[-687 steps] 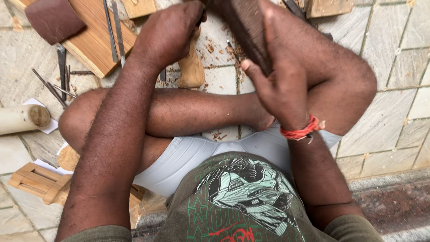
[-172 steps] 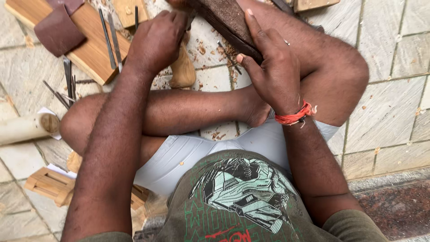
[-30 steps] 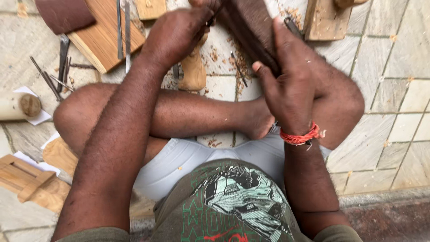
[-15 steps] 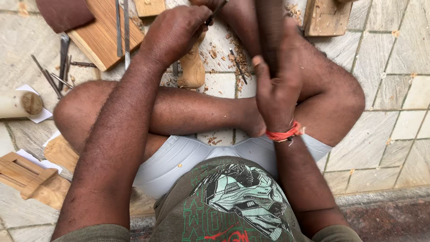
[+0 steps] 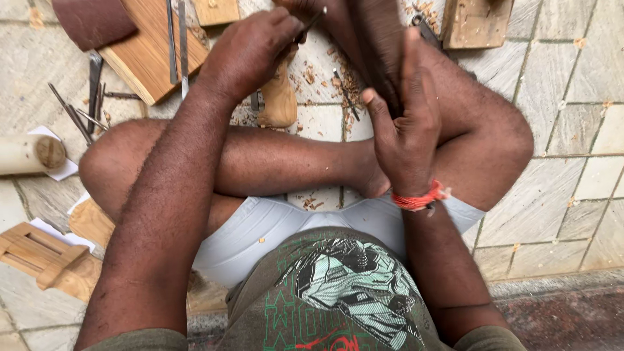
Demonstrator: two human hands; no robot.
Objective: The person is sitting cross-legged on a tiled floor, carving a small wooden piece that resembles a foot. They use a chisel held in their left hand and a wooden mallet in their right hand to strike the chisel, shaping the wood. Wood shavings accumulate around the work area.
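I sit cross-legged on a tiled floor. My left hand [image 5: 253,49] reaches forward over my knee and pinches a thin metal carving tool [image 5: 311,21], whose tip points toward the top edge. My right hand [image 5: 406,130], with a red thread [image 5: 419,198] on its wrist, grips a dark wooden piece [image 5: 380,52]. That piece stands nearly upright above my shin and is motion-blurred. Its top end and whatever the tool touches are cut off by the frame. Wood shavings [image 5: 338,75] lie scattered under both hands.
A pale carved wooden piece [image 5: 279,101] lies by my shin. At the upper left are a wooden board [image 5: 146,65] carrying long chisels [image 5: 175,39], a dark brown slab [image 5: 91,19] and loose metal tools [image 5: 81,117]. A pale cylinder [image 5: 29,155], a small wooden frame [image 5: 39,257] and a wooden block [image 5: 474,23] lie around.
The dark wooden piece in my right hand has swung from a leftward tilt to nearly upright, and the hand shifted slightly left. My left hand keeps the tool in place.
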